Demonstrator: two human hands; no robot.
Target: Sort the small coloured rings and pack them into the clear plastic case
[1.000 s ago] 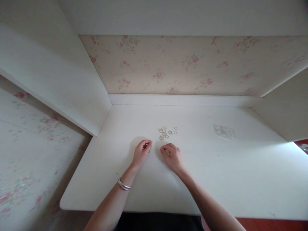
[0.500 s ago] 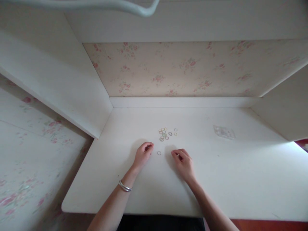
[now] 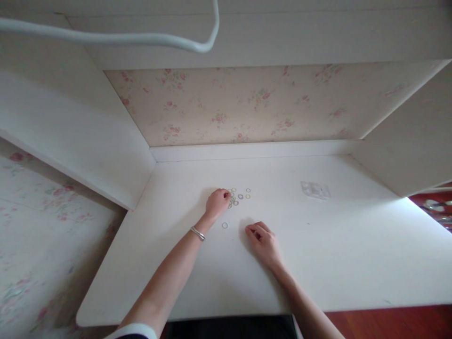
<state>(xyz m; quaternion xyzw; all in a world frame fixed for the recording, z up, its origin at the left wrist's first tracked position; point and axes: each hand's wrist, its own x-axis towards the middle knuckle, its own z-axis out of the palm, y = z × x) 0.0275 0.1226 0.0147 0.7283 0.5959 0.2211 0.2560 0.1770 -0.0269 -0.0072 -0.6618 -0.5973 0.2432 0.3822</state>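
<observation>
Several small thin rings (image 3: 236, 203) in pale yellow, green and grey lie in a loose cluster on the white desk. My left hand (image 3: 218, 202) is at the left edge of this cluster, its fingers closed in a pinch and covering some of the rings. Whatever its fingertips hold, if anything, is too small to make out. One single ring (image 3: 225, 225) lies apart, nearer to me, between the two hands. To the right of that ring, my right hand (image 3: 263, 242) rests low over the desk with thumb and fingers closed together; I cannot see anything between them.
A clear plastic bag (image 3: 315, 190) lies flat at the right on the white desk (image 3: 339, 254). White panels (image 3: 416, 127) stand at both sides, with floral wallpaper (image 3: 247, 103) behind. A white curved tube (image 3: 141, 39) crosses the top of the view.
My left hand has moved forward and right, from beside the single ring to the ring cluster. My right hand has stayed nearly in place. The camera view has shifted slightly.
</observation>
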